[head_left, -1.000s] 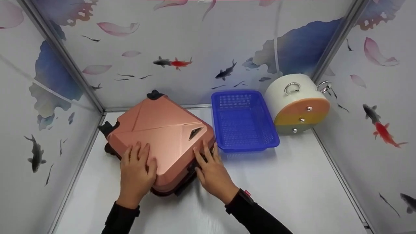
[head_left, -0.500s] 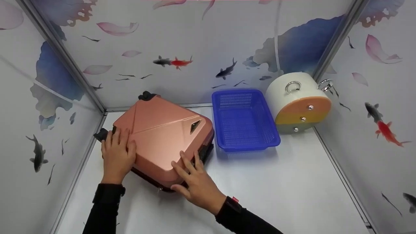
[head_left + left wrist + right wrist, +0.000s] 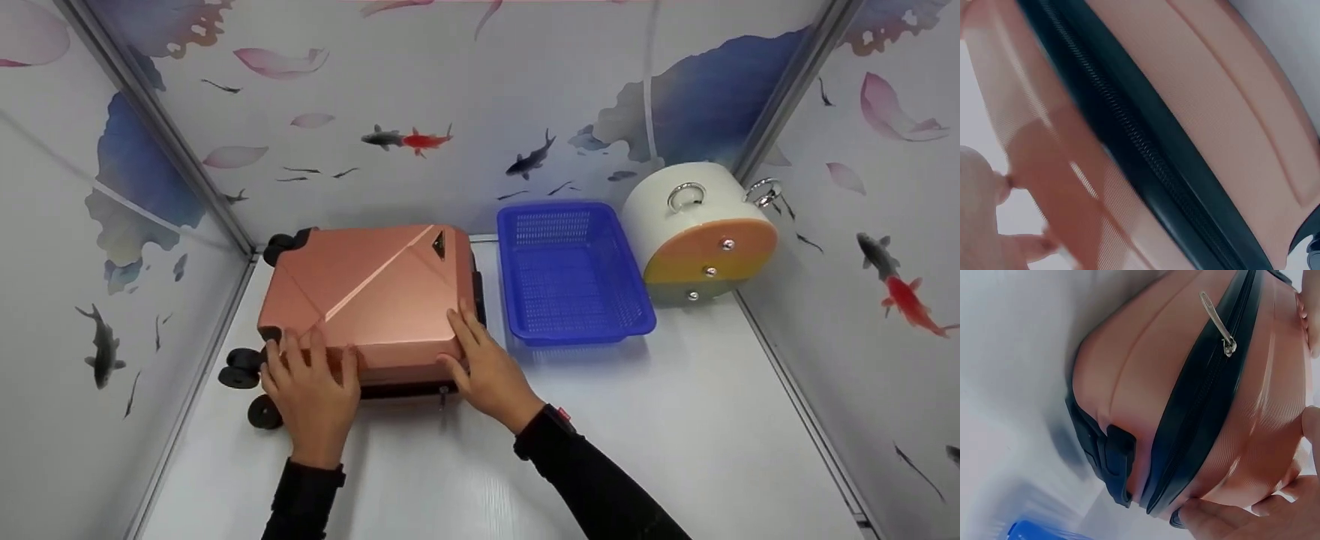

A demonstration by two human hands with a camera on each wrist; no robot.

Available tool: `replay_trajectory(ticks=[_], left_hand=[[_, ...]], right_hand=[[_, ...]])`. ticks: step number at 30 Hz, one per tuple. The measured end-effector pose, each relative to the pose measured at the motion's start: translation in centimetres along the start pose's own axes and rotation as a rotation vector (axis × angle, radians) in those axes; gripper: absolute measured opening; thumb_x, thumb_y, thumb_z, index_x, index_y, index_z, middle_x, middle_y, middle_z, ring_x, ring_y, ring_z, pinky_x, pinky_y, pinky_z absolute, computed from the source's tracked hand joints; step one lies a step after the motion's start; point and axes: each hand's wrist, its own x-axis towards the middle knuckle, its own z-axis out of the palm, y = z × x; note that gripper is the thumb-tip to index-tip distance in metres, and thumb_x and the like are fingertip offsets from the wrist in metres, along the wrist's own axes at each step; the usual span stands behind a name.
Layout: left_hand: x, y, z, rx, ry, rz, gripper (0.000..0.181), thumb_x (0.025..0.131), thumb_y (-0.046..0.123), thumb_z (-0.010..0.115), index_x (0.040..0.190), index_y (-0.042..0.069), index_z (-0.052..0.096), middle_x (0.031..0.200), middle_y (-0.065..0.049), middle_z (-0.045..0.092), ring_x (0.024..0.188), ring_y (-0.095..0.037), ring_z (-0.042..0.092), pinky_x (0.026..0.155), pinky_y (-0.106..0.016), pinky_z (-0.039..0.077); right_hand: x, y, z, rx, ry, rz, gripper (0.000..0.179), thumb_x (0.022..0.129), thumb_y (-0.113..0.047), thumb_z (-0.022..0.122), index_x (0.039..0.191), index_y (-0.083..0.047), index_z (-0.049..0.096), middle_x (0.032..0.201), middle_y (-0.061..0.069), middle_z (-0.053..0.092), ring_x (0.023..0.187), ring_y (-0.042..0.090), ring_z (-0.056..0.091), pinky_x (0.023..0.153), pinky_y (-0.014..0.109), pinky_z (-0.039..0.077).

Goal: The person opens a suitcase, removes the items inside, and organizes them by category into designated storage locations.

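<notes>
Left hand (image 3: 311, 394) rests, fingers spread, on near edge of suitcase (image 3: 379, 289); right hand (image 3: 491, 375) lies over its near right corner, fingers fairly straight, thumb against side. Neither looks curled round anything. Step in hand, by judgement: squaring or steadying suitcase. Next move seems to call for light, even pressure from both hands, clear of basket (image 3: 574, 340). Suitcase lies flat on tabletop (image 3: 675, 420), touching both hands, wheels (image 3: 244, 367) leftward beside left hand, basket just right.
</notes>
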Motion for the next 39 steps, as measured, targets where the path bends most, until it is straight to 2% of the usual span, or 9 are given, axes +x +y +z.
replay_trajectory(ticks=[4,8,12,16,21,26,31,34,39], left_hand=[[-2.8,2.4,-0.1,-0.076,0.023,0.135,0.031,0.103,0.027,0.077,0.120,0.001,0.074,0.123,-0.026,0.069,0.114,-0.045,0.063,0.100,-0.059,0.051],[-5.7,5.3,1.8,-0.107,-0.152,0.241,0.020,0.101,0.027,0.081,0.094,0.010,0.074,0.084,-0.003,0.067,0.072,-0.018,0.061,0.064,-0.035,0.050],[-6.9,6.9,4.3,-0.088,-0.325,0.239,0.024,0.099,0.032,0.086,0.091,0.011,0.077,0.071,0.002,0.066,0.060,-0.010,0.058,0.054,-0.030,0.048],[-6.9,7.6,5.6,-0.093,-0.324,0.204,0.025,0.097,0.027,0.087,0.082,0.011,0.075,0.068,-0.002,0.068,0.057,-0.017,0.064,0.051,-0.038,0.050],[-6.8,7.7,5.8,-0.126,-0.321,0.204,0.030,0.102,0.024,0.080,0.076,0.013,0.071,0.066,-0.004,0.067,0.053,-0.020,0.062,0.048,-0.041,0.048],[-7.1,6.9,5.2,-0.111,-0.287,0.224,0.028,0.102,0.016,0.076,0.074,0.011,0.070,0.061,-0.001,0.058,0.050,-0.011,0.045,0.044,-0.034,0.039],[-7.3,4.6,4.1,-0.086,-0.251,0.153,0.030,0.103,0.018,0.075,0.076,0.007,0.073,0.056,0.001,0.051,0.050,-0.009,0.034,0.046,-0.029,0.029],[-7.2,2.0,3.1,-0.065,-0.262,0.070,0.031,0.105,0.020,0.072,0.078,0.006,0.075,0.058,-0.001,0.055,0.049,-0.014,0.042,0.046,-0.033,0.032],[-6.6,-2.9,1.1,-0.006,-0.288,-0.088,0.038,0.108,0.025,0.064,0.074,0.007,0.069,0.064,-0.019,0.066,0.058,-0.043,0.066,0.051,-0.056,0.046]], right_hand=[[0.1,0.3,-0.2,0.008,0.009,-0.019,0.070,0.116,-0.052,0.051,0.177,-0.028,0.026,0.187,0.010,0.013,0.162,0.041,0.044,0.120,0.054,0.052],[0.2,0.3,-0.3,0.007,0.033,-0.036,0.061,0.117,-0.047,0.050,0.174,-0.033,0.034,0.188,0.010,0.011,0.164,0.055,0.031,0.121,0.064,0.048],[0.5,0.2,-0.6,0.016,0.055,-0.063,0.059,0.117,-0.042,0.055,0.172,-0.030,0.041,0.187,0.009,0.016,0.164,0.055,0.030,0.125,0.063,0.044],[1.0,0.0,-0.7,0.020,0.045,-0.099,0.061,0.116,-0.044,0.057,0.172,-0.028,0.040,0.186,0.010,0.019,0.164,0.046,0.037,0.128,0.055,0.043],[1.2,-0.2,-0.4,0.007,0.042,-0.102,0.071,0.111,-0.051,0.063,0.173,-0.028,0.039,0.186,0.009,0.019,0.162,0.043,0.041,0.125,0.054,0.047],[1.0,-0.3,-0.3,-0.007,0.065,-0.094,0.073,0.107,-0.051,0.067,0.172,-0.028,0.042,0.186,0.009,0.023,0.158,0.039,0.049,0.118,0.050,0.055],[0.7,-0.2,-0.2,-0.030,0.069,-0.090,0.072,0.107,-0.052,0.067,0.171,-0.028,0.043,0.185,0.009,0.025,0.154,0.034,0.056,0.106,0.045,0.062],[0.5,-0.1,0.0,-0.036,0.066,-0.091,0.072,0.107,-0.051,0.067,0.171,-0.028,0.043,0.185,0.010,0.025,0.155,0.034,0.055,0.108,0.045,0.061],[0.0,-0.1,0.2,-0.019,0.068,-0.095,0.072,0.108,-0.048,0.069,0.171,-0.026,0.043,0.185,0.012,0.025,0.151,0.034,0.059,0.096,0.041,0.065]])
